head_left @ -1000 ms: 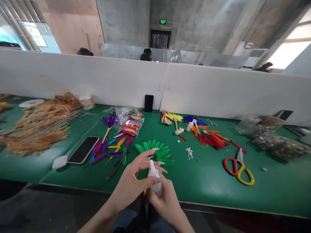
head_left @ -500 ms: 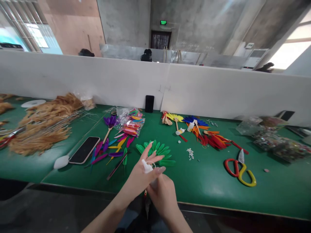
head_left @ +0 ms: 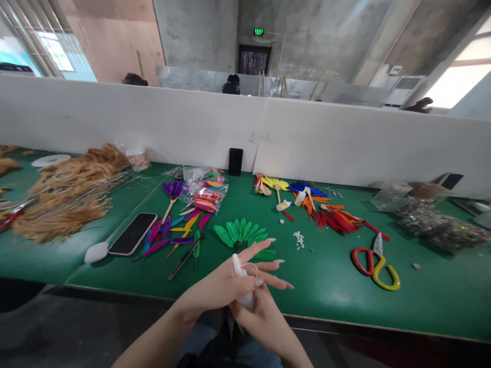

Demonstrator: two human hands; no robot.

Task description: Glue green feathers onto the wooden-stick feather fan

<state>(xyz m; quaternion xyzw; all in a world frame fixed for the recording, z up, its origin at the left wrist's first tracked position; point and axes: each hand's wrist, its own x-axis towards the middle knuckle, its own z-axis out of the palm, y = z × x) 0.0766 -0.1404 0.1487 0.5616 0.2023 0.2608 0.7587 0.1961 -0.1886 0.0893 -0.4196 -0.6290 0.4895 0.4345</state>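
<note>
A small white glue bottle [head_left: 241, 273] with a pointed nozzle is tilted upward between my two hands. My left hand [head_left: 218, 286] has its thumb bent against the bottle, while its other fingers stretch out to the right. Lower down, my right hand [head_left: 264, 314] wraps its fingers around the bottle's base. A thin pale loop shows beside the nozzle. Just beyond my hands, green feathers [head_left: 241, 232] lie fanned out on the table, with a dark centre partly hidden by my left hand. Below my hands, a pointed item above my lap is mostly hidden.
Loose coloured feathers, a tweezers-like tool [head_left: 186, 258] and a phone [head_left: 134, 234] lie left. White beads [head_left: 299, 240], two small bottles [head_left: 284, 206], feather fans and red-yellow scissors [head_left: 376, 266] lie right. A white partition [head_left: 326, 143] borders the green table's [head_left: 326, 286] back.
My left hand has turned, its fingers swinging from pointing up over the green feathers to pointing right. More of the bottle and the dark feather centre now show.
</note>
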